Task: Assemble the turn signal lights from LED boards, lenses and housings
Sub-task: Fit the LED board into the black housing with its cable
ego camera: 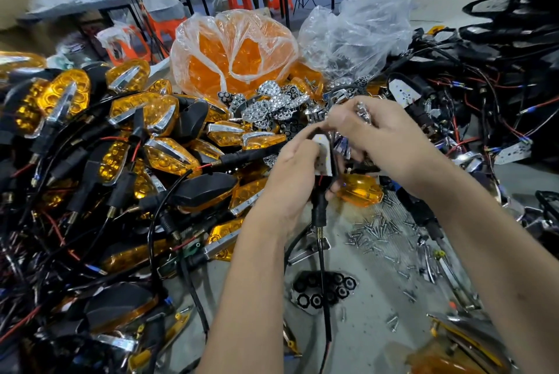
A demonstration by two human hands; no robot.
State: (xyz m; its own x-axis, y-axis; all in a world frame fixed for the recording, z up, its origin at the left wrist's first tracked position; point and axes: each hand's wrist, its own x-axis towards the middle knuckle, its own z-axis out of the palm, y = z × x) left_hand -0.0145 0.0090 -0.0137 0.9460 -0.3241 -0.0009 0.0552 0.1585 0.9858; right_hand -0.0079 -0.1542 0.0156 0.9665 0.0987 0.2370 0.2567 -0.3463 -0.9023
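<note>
Assembly looks to be at the stage where reflector meets LED board. The left hand (292, 175) curls round a black housing (320, 210), holding it upright above the table (372, 255), its stem and wire hanging down. A white board (322, 155) shows inside the housing between the fingers. The right hand (373, 128) pinches a chrome reflector (364, 112) between thumb and fingertips, just above and right of the housing; whether it touches the board cannot be told.

The next move probably calls for lining the reflector's cups up with the LEDs and seating it flat in the shell, which needs the left grip kept steady. An amber lens (360, 190) lies just beyond the left hand, within easy reach for capping. Loose screws (375, 231) are scattered near the right forearm, likely for closing up afterwards. Finished lights (121, 137) pile up at left.
</note>
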